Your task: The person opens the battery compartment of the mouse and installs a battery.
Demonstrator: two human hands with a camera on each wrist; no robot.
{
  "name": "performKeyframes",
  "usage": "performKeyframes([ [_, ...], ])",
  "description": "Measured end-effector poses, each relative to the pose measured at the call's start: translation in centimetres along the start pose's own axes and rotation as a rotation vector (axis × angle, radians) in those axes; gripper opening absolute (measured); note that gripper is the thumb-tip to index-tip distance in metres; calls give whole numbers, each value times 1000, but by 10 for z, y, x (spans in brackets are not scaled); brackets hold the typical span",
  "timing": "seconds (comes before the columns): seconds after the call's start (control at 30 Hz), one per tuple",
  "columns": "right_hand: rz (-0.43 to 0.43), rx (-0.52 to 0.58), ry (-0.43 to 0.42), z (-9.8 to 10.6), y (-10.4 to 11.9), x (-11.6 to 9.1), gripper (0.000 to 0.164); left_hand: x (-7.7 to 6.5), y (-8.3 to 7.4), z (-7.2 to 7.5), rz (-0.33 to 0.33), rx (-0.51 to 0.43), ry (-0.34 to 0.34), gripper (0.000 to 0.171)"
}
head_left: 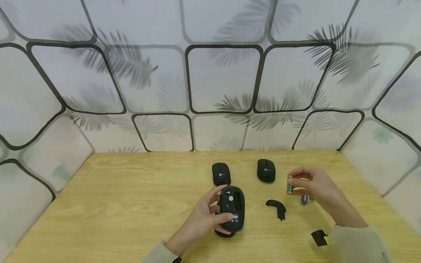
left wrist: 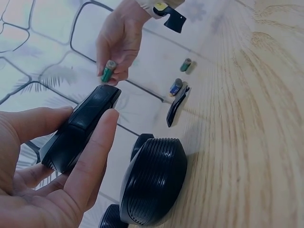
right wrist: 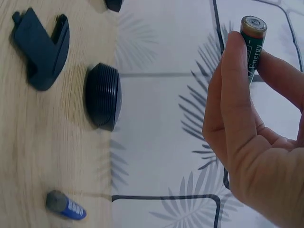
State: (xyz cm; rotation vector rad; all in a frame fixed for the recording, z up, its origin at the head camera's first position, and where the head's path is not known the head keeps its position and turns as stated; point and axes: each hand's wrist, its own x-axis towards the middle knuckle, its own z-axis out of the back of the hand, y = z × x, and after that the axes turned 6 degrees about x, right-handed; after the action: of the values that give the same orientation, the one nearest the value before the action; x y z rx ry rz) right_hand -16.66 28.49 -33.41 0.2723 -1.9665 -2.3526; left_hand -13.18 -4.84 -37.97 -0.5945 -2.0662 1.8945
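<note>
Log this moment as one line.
left hand: holds mouse, underside toward head camera | battery slot: open | right hand: pinches green battery | table: blue battery, black curved piece

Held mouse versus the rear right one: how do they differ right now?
The held mouse is up in the left hand, while the rear right mouse rests on the table. In the head view, the held mouse shows its underside with an open slot; the rear right mouse shows its top with a small logo. Both are black.
</note>
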Motion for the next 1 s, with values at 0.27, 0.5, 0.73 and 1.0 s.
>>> performKeyframes([
  [0.27, 60, 10, 3, -19, 6, 0, 22, 1, -3, 0, -13, -8, 8, 81],
  [0.5, 64, 34, 50, -41, 13, 1, 27, -1, -3, 1, -8, -22, 16, 82],
  [0.73, 73, 47, 84, -61, 19, 3, 25, -1, -2, 3, -22, -26, 20, 81],
  [1.0, 68, 74, 142, -80, 22, 7, 22, 0, -1, 2, -14, -15, 7, 81],
])
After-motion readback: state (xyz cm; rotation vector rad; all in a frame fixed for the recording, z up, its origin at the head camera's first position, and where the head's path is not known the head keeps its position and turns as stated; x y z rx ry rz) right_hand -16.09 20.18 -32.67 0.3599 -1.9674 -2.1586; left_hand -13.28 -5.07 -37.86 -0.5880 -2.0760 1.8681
